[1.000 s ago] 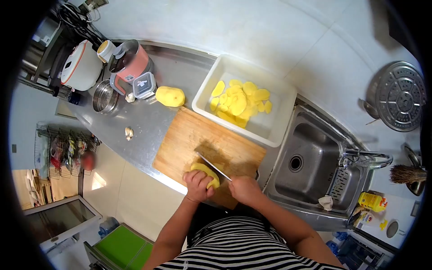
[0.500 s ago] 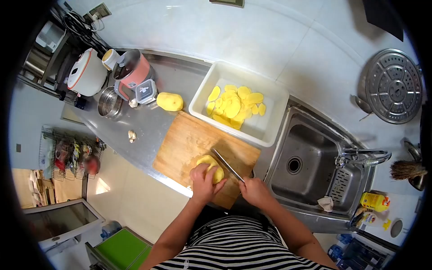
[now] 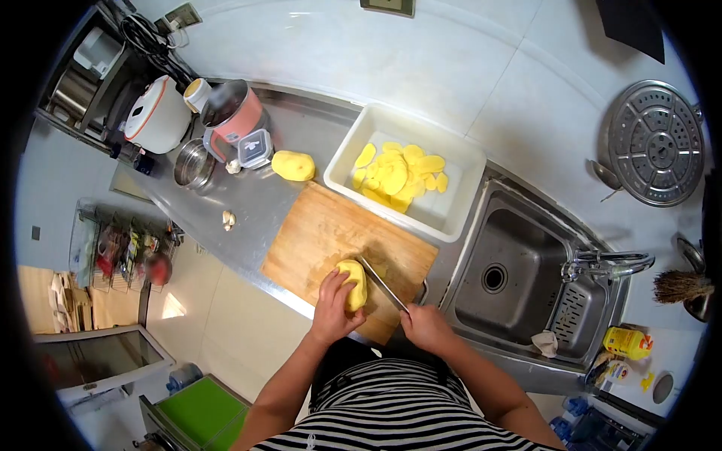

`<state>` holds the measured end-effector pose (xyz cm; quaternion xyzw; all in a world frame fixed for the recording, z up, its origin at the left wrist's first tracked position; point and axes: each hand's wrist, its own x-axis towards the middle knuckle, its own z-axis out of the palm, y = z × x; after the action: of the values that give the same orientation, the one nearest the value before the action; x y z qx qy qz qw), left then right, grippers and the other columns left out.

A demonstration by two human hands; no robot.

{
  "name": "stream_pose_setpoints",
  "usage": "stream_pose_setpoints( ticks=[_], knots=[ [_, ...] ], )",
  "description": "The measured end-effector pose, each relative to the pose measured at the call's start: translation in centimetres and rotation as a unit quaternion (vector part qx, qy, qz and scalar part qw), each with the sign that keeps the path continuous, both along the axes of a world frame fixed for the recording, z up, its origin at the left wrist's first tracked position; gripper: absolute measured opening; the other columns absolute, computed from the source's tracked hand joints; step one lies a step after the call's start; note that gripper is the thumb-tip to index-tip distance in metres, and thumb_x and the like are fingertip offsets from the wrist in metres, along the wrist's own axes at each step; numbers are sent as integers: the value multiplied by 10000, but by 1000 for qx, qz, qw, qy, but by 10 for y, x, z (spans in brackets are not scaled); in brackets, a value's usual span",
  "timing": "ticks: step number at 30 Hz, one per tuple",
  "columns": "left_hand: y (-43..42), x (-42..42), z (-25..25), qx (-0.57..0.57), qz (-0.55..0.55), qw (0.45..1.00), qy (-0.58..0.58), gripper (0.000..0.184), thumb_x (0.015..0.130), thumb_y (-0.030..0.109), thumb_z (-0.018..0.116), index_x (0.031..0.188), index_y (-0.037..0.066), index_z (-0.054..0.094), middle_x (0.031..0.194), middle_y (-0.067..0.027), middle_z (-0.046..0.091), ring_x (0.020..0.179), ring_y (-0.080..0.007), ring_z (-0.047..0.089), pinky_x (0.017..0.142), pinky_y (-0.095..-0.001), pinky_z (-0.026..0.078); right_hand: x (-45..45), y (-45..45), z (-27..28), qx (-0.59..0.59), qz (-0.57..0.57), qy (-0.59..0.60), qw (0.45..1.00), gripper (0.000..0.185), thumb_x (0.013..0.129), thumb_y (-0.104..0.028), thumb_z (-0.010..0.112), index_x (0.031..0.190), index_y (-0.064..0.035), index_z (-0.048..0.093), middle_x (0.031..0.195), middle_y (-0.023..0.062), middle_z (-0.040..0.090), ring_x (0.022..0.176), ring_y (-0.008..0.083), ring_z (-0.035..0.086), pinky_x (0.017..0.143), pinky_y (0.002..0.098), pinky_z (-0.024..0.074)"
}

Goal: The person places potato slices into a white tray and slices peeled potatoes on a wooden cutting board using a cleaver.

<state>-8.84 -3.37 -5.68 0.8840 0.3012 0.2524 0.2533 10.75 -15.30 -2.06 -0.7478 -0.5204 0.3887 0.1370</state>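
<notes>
My left hand (image 3: 332, 308) is closed around a peeled yellow potato (image 3: 353, 284), holding it on the wooden cutting board (image 3: 308, 225). In my right hand (image 3: 426, 328) is the handle of a kitchen knife (image 3: 386, 284). Its blade slants up and left across the board, with the tip close to the potato's right side. A pale yellow patch, perhaps a slice, shows just beyond the blade. Behind the board, a white plastic tub (image 3: 460, 184) contains several potato slices (image 3: 394, 178). Another whole peeled potato (image 3: 293, 166) lies on the counter at the board's far left corner.
To the right is a steel sink (image 3: 519, 316) with a faucet (image 3: 605, 261). Left along the counter stand a lidded glass container (image 3: 256, 149), a pink electric pot (image 3: 242, 119), a metal bowl (image 3: 194, 164) and a rice cooker (image 3: 160, 119). Garlic cloves (image 3: 229, 219) lie near the front edge.
My left hand and the potato have shifted slightly, and the potato now stands more upright to my view. A yellow patch now shows beyond the blade. The camera view has moved a little.
</notes>
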Motion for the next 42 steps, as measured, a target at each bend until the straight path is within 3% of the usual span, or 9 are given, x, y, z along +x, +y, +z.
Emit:
stream_pose_setpoints(
  ticks=[9,12,20,30,37,42],
  knots=[
    [-8,8,-14,24,-7,1000,4,627,709,218,775,1254,55,511,1328,-186,453,1278,-416,381,1050,-523,336,-1,-10,-7,65,-72,33,995,255,876,-203,551,776,26,600,704,267,603,692,445,606,661,511,492],
    [-6,14,-12,47,-46,996,63,601,723,261,771,1246,79,538,1326,-174,458,1278,-393,387,1050,-526,333,5,-9,-7,65,-77,22,995,246,870,-194,561,771,28,598,694,268,598,681,452,601,643,510,491],
    [-14,3,-19,72,15,997,0,613,711,285,781,1252,119,548,1231,-154,475,1161,-376,456,1006,-513,363,11,-12,5,60,-67,12,996,230,877,-200,555,815,16,604,712,264,601,703,450,599,657,514,485],
    [-16,7,-9,55,22,998,9,581,698,206,778,1212,80,538,1232,-173,471,1155,-395,462,980,-492,401,9,-14,1,33,-58,6,998,224,875,-201,554,821,11,605,733,257,606,711,450,596,658,510,481],
    [-4,-9,5,43,-56,997,8,527,656,152,738,1137,59,545,1203,-169,495,1129,-389,481,970,-462,421,11,-24,2,19,-14,-2,1000,243,889,-226,521,841,-7,615,743,251,622,716,435,610,672,521,489],
    [-8,6,14,60,-12,998,18,389,684,135,703,1041,43,581,1116,-148,538,1067,-347,512,914,-453,421,12,-14,7,63,-9,-29,998,222,896,-219,505,897,-20,604,740,216,638,710,414,625,647,512,497]
  ],
)
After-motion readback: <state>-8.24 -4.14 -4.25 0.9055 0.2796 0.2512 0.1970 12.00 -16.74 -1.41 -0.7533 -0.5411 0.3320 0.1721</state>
